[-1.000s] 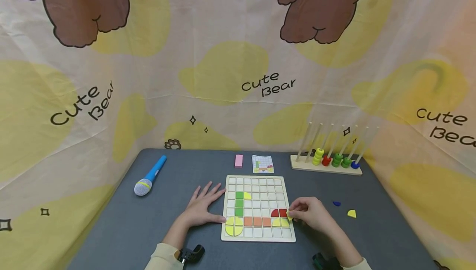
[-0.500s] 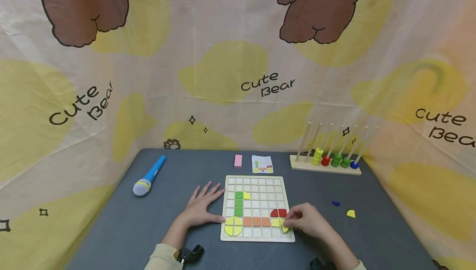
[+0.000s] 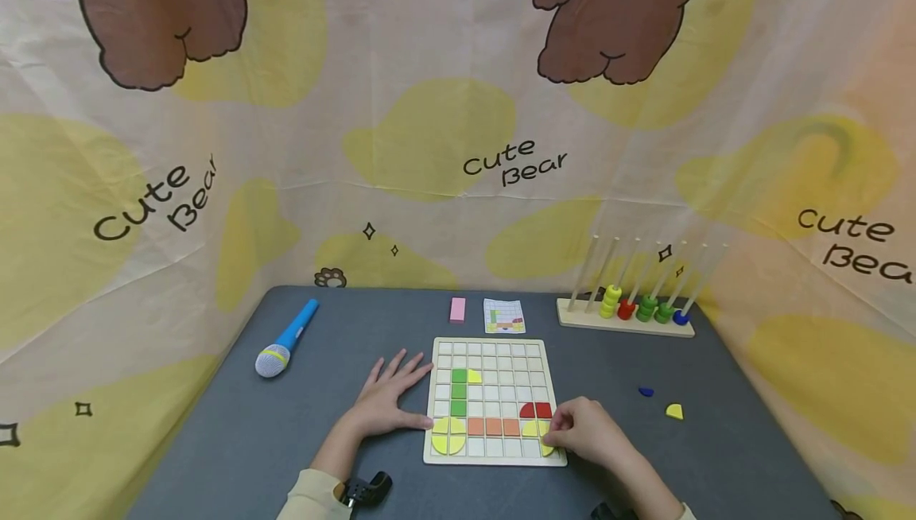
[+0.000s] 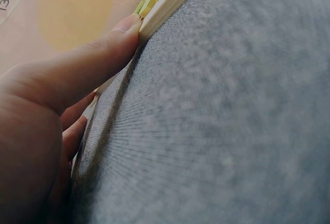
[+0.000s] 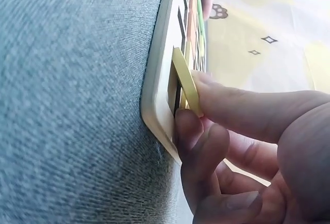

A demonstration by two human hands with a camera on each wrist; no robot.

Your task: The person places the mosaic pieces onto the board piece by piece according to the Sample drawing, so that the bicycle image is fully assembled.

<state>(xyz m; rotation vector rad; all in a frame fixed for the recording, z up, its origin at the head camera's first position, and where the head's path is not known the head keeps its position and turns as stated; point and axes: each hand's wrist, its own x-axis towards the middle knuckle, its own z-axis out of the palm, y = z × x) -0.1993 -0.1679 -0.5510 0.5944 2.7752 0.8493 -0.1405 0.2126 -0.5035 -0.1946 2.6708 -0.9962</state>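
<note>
A white gridded pattern board (image 3: 495, 461) lies on the dark table. My left hand (image 3: 382, 407) spreads its fingers along the board's left side, thumb tip against the edge. My right hand (image 3: 590, 430) pinches a yellow quarter-circle tile (image 5: 186, 82) between thumb and fingers; in the right wrist view the tile leans, one end at a cell by the board's near right corner. Set in the grid are green squares (image 3: 459, 393), orange squares (image 3: 494, 427), red tiles (image 3: 535, 410), a yellow circle of quarter tiles (image 3: 448, 436) and a single yellow quarter tile (image 3: 475, 377).
Right of the board lie a small blue tile (image 3: 646, 392) and a loose yellow tile (image 3: 675, 411). Behind it are a pink block (image 3: 458, 310) and a pattern card (image 3: 504, 316). A bead-counting stand (image 3: 622, 324) is at back right, a toy microphone (image 3: 288, 339) at left.
My right hand has come from the board's right edge toward its near right corner, carrying the yellow quarter-circle tile over the last cells. My left hand stays in place.
</note>
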